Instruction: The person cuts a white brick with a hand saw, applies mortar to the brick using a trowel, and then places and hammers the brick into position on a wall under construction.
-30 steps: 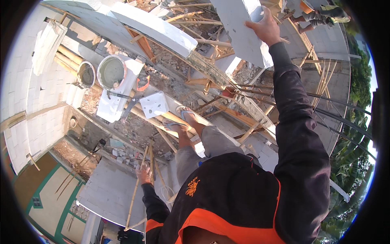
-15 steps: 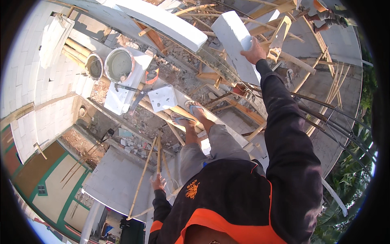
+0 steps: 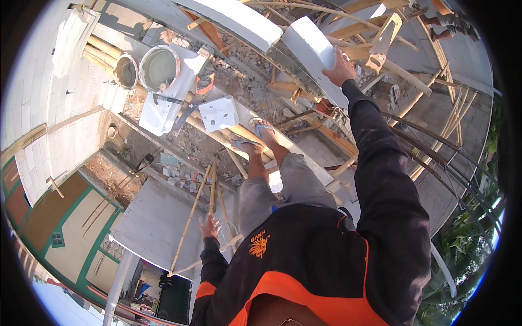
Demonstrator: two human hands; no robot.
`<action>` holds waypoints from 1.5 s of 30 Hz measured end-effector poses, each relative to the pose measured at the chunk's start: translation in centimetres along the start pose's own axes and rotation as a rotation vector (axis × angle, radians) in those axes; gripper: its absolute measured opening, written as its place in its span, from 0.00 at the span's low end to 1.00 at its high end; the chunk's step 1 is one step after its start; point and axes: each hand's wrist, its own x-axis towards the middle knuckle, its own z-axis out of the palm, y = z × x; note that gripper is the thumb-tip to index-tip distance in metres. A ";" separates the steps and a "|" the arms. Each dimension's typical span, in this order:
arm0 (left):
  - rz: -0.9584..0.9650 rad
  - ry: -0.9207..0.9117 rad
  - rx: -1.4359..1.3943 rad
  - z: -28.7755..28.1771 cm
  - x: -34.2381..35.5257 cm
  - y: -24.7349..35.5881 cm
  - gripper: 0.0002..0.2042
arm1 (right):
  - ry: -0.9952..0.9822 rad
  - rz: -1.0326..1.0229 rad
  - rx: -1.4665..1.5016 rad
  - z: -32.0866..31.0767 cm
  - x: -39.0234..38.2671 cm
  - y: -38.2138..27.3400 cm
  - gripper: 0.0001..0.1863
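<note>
A long white wall block lies on top of the wall at the upper right, its near end close to the end of a neighbouring white block. My right hand grips the block by its right edge, thumb on the upper face and fingers along the side. At the lower left, my left hand hangs out from my body with its fingers apart and nothing in it, near some bamboo poles. A handsaw with a wooden handle rests just right of the block.
My sandalled feet stand on a narrow bamboo-and-plank scaffold. On it are a bucket of grey mortar, a second bucket, and a speckled white slab. Steel rebar juts out at right. Another person's legs show at the upper right.
The gripped block has shifted toward the neighbouring block, and the gap between their ends has narrowed. My right hand has stayed on it. My left hand's fingers look slightly more spread.
</note>
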 end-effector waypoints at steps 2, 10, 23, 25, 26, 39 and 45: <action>-0.008 0.033 -0.032 0.5 -0.2 -0.1 0.47 | -0.032 0.000 0.020 0.1 0.1 -0.2 0.52; -0.018 0.009 -0.024 0.6 1.0 -1.0 0.47 | -0.082 -0.112 0.014 1.8 0.4 -0.2 0.54; 0.003 0.079 -0.064 2.9 1.3 -3.9 0.46 | -0.006 -0.256 -0.049 5.6 0.0 1.1 0.56; -0.004 0.107 -0.050 2.8 1.0 -4.1 0.45 | -0.003 -0.277 -0.036 6.3 0.0 1.3 0.56; -0.003 0.091 -0.047 2.8 1.0 -4.2 0.44 | 0.007 -0.276 -0.030 6.3 0.0 1.4 0.56; 0.037 0.114 0.065 3.3 1.8 -5.1 0.46 | 0.052 -0.317 -0.056 7.0 0.1 1.3 0.53; -0.031 0.081 0.053 3.6 1.5 -4.2 0.46 | 0.008 -0.280 -0.095 6.4 -0.3 0.3 0.53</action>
